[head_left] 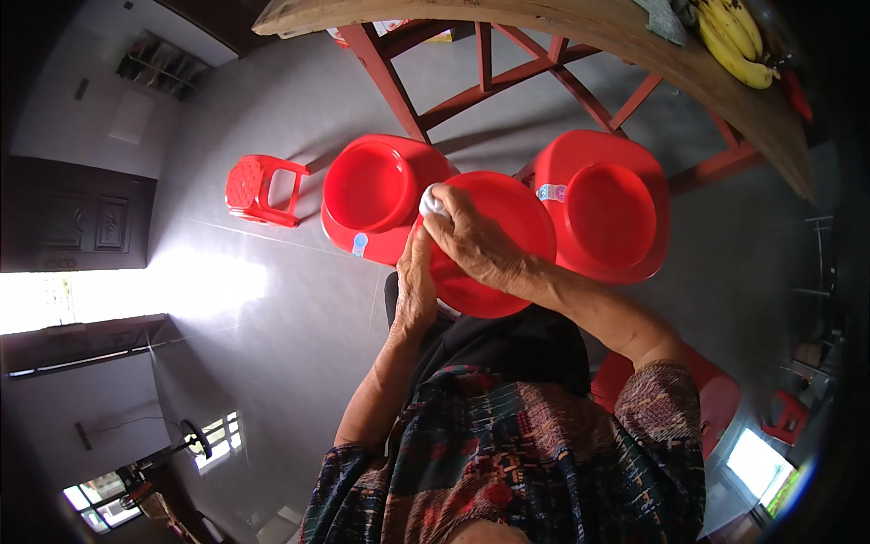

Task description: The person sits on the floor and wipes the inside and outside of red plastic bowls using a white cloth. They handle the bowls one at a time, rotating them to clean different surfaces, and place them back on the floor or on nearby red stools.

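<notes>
A round red basin (503, 218) rests over my lap, tilted toward me. My left hand (416, 290) grips its left rim, with the fingers pointing up along the edge. Above it, my right hand (476, 245) pinches a crumpled white cloth (433, 201) against the upper left of that rim. My right forearm crosses over the basin and hides part of its inside. To the left, a second red basin (367, 189) sits on a red stool (385, 245). A third red basin (612, 222) is on another red stool (575, 150) at the right.
A small red plastic stool (263, 189) stands on the grey floor further left. Ahead is a wooden table (544, 23) on red-brown legs, with bananas (732, 45) at its right end. A red seat (716, 403) shows behind my right elbow.
</notes>
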Available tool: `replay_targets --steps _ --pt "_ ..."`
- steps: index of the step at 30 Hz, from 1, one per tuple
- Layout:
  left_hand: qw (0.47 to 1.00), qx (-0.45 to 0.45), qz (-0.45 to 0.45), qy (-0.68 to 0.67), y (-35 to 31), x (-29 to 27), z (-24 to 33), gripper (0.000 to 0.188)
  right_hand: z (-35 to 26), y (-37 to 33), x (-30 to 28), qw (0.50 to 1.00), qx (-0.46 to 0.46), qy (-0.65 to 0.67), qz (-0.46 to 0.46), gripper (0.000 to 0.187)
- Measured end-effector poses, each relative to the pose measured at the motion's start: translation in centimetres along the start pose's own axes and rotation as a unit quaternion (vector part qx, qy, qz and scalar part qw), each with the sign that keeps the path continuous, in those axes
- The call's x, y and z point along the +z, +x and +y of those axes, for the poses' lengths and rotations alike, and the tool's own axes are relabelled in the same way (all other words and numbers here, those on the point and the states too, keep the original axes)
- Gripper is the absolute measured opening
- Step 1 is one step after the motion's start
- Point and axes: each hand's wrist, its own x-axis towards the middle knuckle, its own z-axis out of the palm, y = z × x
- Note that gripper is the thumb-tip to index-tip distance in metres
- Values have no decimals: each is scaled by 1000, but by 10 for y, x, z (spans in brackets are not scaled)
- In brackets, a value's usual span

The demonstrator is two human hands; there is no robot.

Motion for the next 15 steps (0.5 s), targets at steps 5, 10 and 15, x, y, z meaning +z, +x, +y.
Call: replay_targets --steps 5,10,15 --pt "999 13 -6 -30 -5 4 6 43 24 2 -8 982 9 -186 -28 12" --pt "998 19 44 -39 -3 3 8 51 27 -17 -16 961 96 -258 -32 14" --pt "998 49 43 22 -5 15 13 54 17 -6 -14 967 183 -176 8 29"
